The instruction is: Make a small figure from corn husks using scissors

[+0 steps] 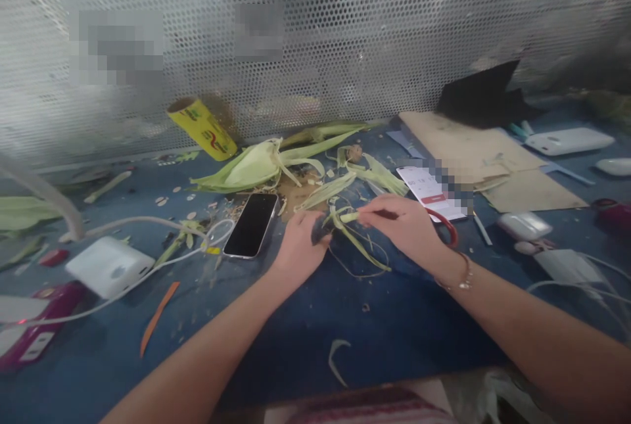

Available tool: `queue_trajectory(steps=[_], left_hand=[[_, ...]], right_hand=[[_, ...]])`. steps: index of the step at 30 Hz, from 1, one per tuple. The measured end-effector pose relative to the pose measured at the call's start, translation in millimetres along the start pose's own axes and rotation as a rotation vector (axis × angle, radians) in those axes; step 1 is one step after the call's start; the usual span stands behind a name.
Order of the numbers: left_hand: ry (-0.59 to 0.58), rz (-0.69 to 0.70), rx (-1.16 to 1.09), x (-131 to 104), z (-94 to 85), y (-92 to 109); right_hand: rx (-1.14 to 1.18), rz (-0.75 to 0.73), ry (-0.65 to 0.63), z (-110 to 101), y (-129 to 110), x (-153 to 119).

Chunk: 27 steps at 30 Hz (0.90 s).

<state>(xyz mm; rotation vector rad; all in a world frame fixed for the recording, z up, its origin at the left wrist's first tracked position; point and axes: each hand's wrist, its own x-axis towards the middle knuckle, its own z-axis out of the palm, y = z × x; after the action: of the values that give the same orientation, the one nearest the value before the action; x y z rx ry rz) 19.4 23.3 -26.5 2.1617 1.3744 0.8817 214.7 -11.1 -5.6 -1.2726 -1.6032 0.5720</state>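
Note:
My left hand (302, 243) is closed around a small dark object (320, 230), whose kind I cannot make out. With thumb and fingertips, my right hand (407, 223) pinches the end of a pale green strip of corn husk (351, 216). The strip reaches toward my left hand, and a thin green tail (365, 250) hangs from it onto the table. A red curved handle (447, 230) lies beside my right hand, its other end hidden. Beyond my hands lie torn husk pieces (328, 190) and a larger husk bundle (246, 164).
A black-screened phone (251, 225) lies left of my hands; another phone with a lit screen (431, 192) lies right. A yellow tube (203, 128) leans at the perforated metal panel (315, 29). Cardboard sheets (468, 148), a white charger (109, 266) and cables surround the blue tabletop (276, 352).

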Motion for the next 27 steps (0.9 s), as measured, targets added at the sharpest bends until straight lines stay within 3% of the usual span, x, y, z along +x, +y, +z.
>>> queue_trajectory(steps=[4,8,14,19,24,27], left_hand=[[-0.053,0.025,0.132,19,9.5,-4],[-0.092,0.002,0.222,30,11.2,-1],[-0.108,-0.027,0.176,34,14.1,5],[-0.169,0.027,0.072,35,14.7,10],[-0.215,0.02,-0.082,30,9.1,19],[-0.208,0.027,-0.243,21,4.3,27]], right_hand=[[0.164,0.19,0.006,4,0,2],[0.224,0.238,0.009,6,-1,0],[0.25,0.306,0.095,6,14,5],[0.289,0.335,0.08,14,26,10],[0.314,0.314,0.074,15,11,5],[0.193,0.138,0.1,13,-2,-3]])
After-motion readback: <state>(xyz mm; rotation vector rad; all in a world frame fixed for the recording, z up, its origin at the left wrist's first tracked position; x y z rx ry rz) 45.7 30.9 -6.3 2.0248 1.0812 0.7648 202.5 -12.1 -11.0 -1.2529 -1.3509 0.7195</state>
